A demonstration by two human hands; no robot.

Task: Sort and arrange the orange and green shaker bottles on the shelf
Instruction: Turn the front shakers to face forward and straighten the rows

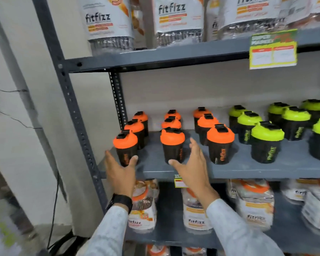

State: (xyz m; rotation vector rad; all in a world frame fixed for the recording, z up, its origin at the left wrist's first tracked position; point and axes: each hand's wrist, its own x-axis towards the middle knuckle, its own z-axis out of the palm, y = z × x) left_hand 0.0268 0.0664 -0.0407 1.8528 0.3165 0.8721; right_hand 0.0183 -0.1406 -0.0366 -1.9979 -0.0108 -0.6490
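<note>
Shelf: the grey middle shelf [155,168] carries all the shakers; orange-lidded ones fill its left half in three front-to-back columns, green-lidded ones its right half.
Left hand: the left hand [121,173] is at the shelf's front left corner, its grip open and cupped round the base of the front-left orange bottle [125,147], thumb touching the right side of the base; not closed on it.
Right hand: the right hand [189,166] is spread at the front edge, grip open, thumb tip at the base of the middle front orange bottle [172,145], fingers reaching into the gap toward the right front orange bottle [220,144].
Green group: the front green bottle [267,142] and those behind it stand upright, well apart from both hands.
Progress: colours look already separated; what remains seems to be straightening the rows.
Risk, corner: the front-left bottle stands near the front left corner; a sideways nudge could tip it off the shelf.
Risk, knock-on: bottles within each column stand close, so pushing a front one back may topple those behind.
Risk, spread fingers: the right hand's fingers could clip the right front bottle.
</note>
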